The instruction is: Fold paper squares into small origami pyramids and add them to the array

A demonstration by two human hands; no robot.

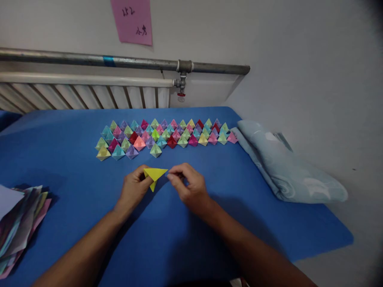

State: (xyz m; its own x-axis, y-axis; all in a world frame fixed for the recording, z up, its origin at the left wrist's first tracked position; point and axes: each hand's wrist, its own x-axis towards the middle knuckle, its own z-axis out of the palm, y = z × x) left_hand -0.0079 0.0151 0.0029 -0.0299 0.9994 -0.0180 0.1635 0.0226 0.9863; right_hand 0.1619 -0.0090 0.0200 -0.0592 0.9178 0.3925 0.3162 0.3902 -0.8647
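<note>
My left hand (136, 185) is closed on a yellow piece of folded origami paper (155, 173), pinching its left side between thumb and fingers. The paper has a pointed flap reaching right and another hanging down. Just at the right-hand tip, my right hand (190, 183) has its thumb and index finger drawn together in a pinch. Whether those fingertips grip the tip or are only beside it, I cannot tell. Beyond my hands, several rows of small folded paper pieces (155, 150) in many colours stand on the blue surface (68, 167).
At the left edge lies a stack of coloured paper sheets (26, 223). A folded pale blue-green blanket (287, 171) rests on the right beside the wall. Behind the surface are a white radiator (89, 95) and a metal pipe (143, 63) with a valve (181, 81). A pink note (133, 22) hangs above.
</note>
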